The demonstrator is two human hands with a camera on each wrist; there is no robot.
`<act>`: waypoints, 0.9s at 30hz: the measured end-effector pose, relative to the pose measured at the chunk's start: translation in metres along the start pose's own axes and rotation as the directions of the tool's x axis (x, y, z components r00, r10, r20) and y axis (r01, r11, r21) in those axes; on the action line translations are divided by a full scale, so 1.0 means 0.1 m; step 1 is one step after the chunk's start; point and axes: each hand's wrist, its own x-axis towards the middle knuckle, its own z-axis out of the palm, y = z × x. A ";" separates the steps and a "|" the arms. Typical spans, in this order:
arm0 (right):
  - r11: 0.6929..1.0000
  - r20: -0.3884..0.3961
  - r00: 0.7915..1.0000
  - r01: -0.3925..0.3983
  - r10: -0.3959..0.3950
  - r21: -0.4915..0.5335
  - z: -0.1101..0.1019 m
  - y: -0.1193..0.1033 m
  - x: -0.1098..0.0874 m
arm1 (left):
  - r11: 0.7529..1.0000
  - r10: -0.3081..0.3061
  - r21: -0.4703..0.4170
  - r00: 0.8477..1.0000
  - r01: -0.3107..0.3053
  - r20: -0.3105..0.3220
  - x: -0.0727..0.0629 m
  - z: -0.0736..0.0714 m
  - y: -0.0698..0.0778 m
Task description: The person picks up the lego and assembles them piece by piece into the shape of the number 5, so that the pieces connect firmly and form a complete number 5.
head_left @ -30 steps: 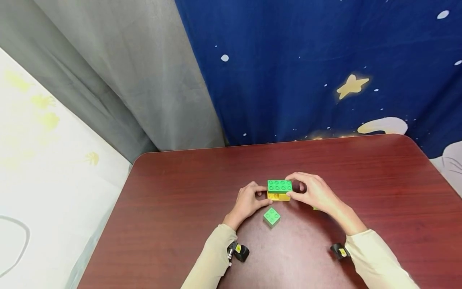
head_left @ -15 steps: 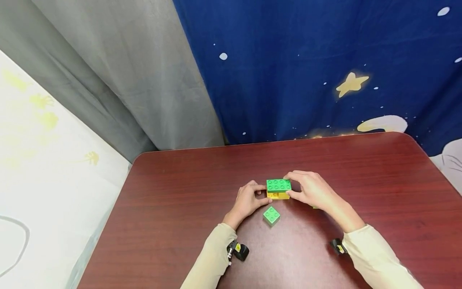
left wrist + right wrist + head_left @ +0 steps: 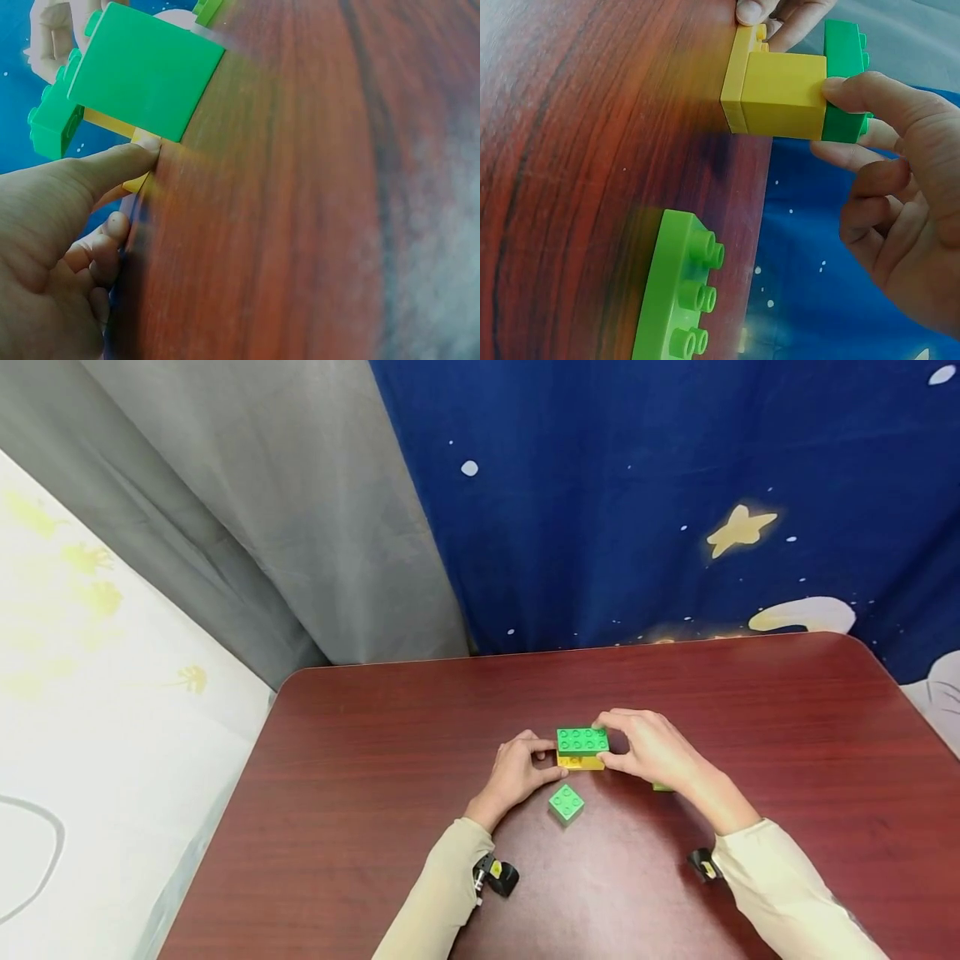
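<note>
A green two-by-four toy brick [image 3: 582, 742] tops a small stack. In the right wrist view a yellow block [image 3: 784, 90] supports its right end, on a thin yellow brick [image 3: 735, 90] at the bottom. My left hand [image 3: 517, 777] pinches the left end of the thin yellow brick between thumb and fingers, low at the table. My right hand [image 3: 651, 750] grips the green brick's right end, thumb [image 3: 844, 91] against the seam with the yellow block. A loose green two-by-two brick [image 3: 566, 804] sits just in front of the stack, large in the left wrist view.
A light green brick [image 3: 667, 292] lies on the table right of the stack, mostly hidden by my right hand in the head view. The dark red table [image 3: 375, 793] ends at a back edge before grey and blue curtains [image 3: 637, 510].
The head view has shifted slightly. Both hands keep the same hold on the stack, and the loose bricks stay put.
</note>
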 end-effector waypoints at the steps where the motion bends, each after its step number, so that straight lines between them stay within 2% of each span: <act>1: 1.000 -0.002 1.000 0.003 -0.003 0.004 0.00 0.00 0.00 | 1.000 0.001 0.001 1.000 -0.001 0.000 0.00 -0.01 0.00; 6: 1.000 0.004 1.000 -0.011 0.011 0.028 0.02 0.01 0.01 | 1.000 0.009 -0.009 1.000 -0.010 -0.014 -0.01 -0.03 0.00; 12: 0.999 0.025 0.999 -0.029 0.028 0.041 0.02 0.02 0.02 | 1.000 -0.008 -0.002 1.000 0.008 -0.011 -0.03 -0.03 0.00; 22: 0.998 -0.005 0.999 -0.045 0.045 0.042 0.03 0.03 -0.05 | 1.000 -0.004 -0.004 1.000 0.004 -0.005 -0.02 -0.01 0.04; 27: 0.988 0.016 0.996 -0.086 0.085 0.129 0.04 0.03 -0.06 | 1.000 -0.012 0.006 1.000 0.012 0.001 -0.02 -0.02 0.04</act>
